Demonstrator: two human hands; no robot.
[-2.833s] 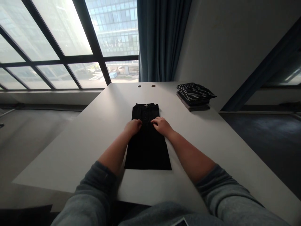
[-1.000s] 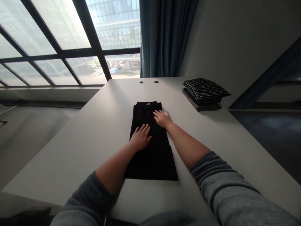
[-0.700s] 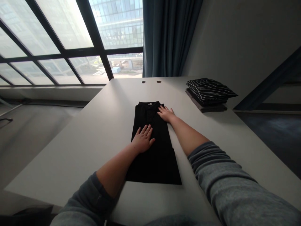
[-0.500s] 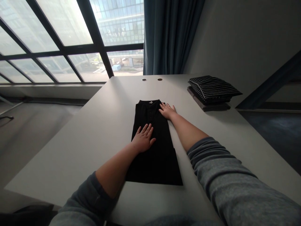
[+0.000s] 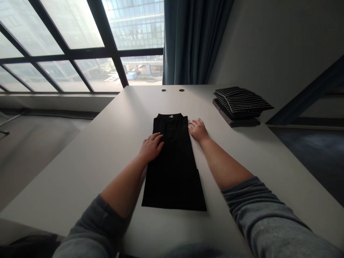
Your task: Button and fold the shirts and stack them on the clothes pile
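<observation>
A black buttoned shirt (image 5: 176,172), folded into a long narrow shape, lies flat on the white table with its collar at the far end. My left hand (image 5: 151,147) rests on its left edge at chest height, fingers stretched over the cloth and holding nothing. At the upper right edge, beside the shoulder, is my right hand (image 5: 198,129), its fingers apart and slightly bent, the tips at or just beside the fabric. Whether those tips touch the shirt is unclear.
On the right of the white table (image 5: 107,154) sits a stack of folded dark clothes (image 5: 242,104), a white-striped black piece on top. Two cable holes (image 5: 172,90) pierce the far edge. Beyond stand a blue curtain (image 5: 193,43) and large windows (image 5: 86,36).
My left hand has slid from the shirt's middle to its left edge. My right hand has moved off the shoulder to the right, just outside the cloth.
</observation>
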